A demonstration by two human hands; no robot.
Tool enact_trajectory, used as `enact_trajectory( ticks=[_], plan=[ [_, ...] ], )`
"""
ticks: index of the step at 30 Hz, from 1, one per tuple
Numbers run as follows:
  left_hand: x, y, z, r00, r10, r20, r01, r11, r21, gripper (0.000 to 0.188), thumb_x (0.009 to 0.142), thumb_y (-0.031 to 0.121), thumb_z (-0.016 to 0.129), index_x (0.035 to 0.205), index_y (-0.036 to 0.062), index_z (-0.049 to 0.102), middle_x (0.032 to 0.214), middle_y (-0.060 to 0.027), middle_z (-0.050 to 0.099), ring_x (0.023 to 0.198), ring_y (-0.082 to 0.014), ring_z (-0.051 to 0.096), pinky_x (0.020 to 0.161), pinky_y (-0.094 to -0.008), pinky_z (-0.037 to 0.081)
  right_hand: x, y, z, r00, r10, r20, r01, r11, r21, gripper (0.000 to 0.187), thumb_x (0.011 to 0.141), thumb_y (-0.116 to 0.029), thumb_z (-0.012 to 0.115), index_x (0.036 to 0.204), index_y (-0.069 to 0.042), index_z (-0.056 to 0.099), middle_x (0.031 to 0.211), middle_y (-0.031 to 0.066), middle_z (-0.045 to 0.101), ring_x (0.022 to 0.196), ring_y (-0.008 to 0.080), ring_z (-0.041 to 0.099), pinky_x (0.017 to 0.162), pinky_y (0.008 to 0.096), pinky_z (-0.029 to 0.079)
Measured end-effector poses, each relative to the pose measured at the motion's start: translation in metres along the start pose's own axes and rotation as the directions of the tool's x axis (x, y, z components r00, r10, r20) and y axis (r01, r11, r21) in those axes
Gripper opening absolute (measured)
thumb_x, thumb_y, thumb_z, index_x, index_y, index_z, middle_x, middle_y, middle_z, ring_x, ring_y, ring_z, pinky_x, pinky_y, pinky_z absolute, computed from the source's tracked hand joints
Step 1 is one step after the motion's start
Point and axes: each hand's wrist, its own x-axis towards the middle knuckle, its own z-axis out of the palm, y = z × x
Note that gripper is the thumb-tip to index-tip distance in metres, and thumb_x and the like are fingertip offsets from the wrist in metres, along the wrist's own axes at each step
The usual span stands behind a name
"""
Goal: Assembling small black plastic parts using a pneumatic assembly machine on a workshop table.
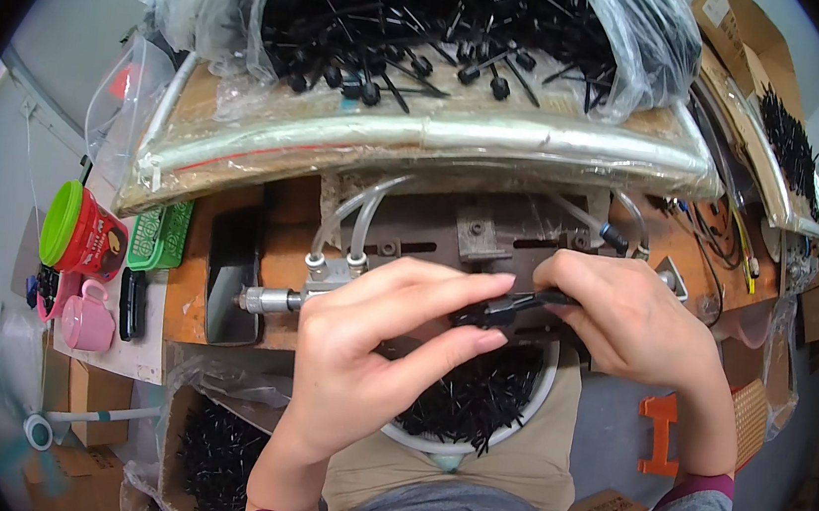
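Observation:
My left hand (365,351) pinches a small black plastic part (495,311) between thumb and fingers, in front of the metal fixture. Close beside it, my right hand (638,314) is closed at the other end of the black piece, its thumb and forefinger pressed together. Whether the hands grip one part or two joined parts I cannot tell. Just behind them stands the metal fixture (479,235), with clear air hoses (365,226) running to it. Below the hands, a white round basin (547,390) on my lap holds many thin black plastic parts (469,401).
A tilted, plastic-wrapped tray (422,132) piled with black stemmed parts rises at the back. On the left are a phone (233,272), a red tub (97,238), a green basket (172,236) and a pink mug (89,317). An orange stool (658,436) is lower right.

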Motion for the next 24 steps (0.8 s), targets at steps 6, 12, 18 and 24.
enact_trajectory(
  ticks=[6,12,18,24],
  plan=[
    [-0.020,-0.012,-0.006,0.997,0.008,-0.072,-0.023,0.977,-0.211,0.036,0.070,-0.008,0.081,0.105,-0.0006,0.075,0.103,-0.0139,0.072,0.086,-0.0136,0.069,0.066,-0.0218,0.057,-0.021,0.001,0.002,0.968,0.245,0.054,-0.251,0.945,0.211,0.014,0.094,-0.004,0.057,0.103,-0.001,0.048,0.081,0.0162,0.056,0.075,0.0369,0.060,0.065,0.0416,0.046],
    [-0.027,-0.015,0.005,0.943,0.247,-0.223,-0.181,0.943,0.278,0.034,0.073,-0.014,0.074,0.105,-0.0057,0.069,0.105,-0.0161,0.063,0.096,-0.0235,0.067,0.075,-0.0302,0.064,-0.036,-0.015,0.029,0.798,0.591,-0.115,-0.278,0.530,0.801,0.015,0.107,-0.015,0.043,0.107,-0.001,0.049,0.077,-0.0026,0.048,0.064,0.0027,0.040,0.055,0.0199,0.034],
    [-0.038,-0.030,0.033,0.876,0.482,-0.026,-0.340,0.654,0.676,0.037,0.071,-0.008,0.079,0.107,0.0005,0.075,0.106,-0.0111,0.065,0.091,-0.0229,0.070,0.075,-0.0301,0.059,-0.039,-0.034,0.075,0.714,0.691,-0.112,-0.006,0.166,0.986,0.025,0.107,-0.019,0.045,0.123,0.000,0.050,0.076,-0.0042,0.043,0.057,0.0031,0.037,0.050,0.0188,0.030],
    [-0.056,-0.044,0.054,0.797,0.601,0.056,-0.467,0.556,0.687,0.033,0.070,0.004,0.071,0.102,-0.0037,0.075,0.105,-0.0129,0.066,0.087,-0.0234,0.070,0.074,-0.0307,0.062,-0.038,-0.052,0.087,0.820,0.516,0.249,-0.147,-0.230,0.962,0.019,0.104,-0.018,0.056,0.115,-0.003,0.054,0.072,-0.0065,0.051,0.051,-0.0009,0.036,0.045,0.0197,0.025]
  ],
)
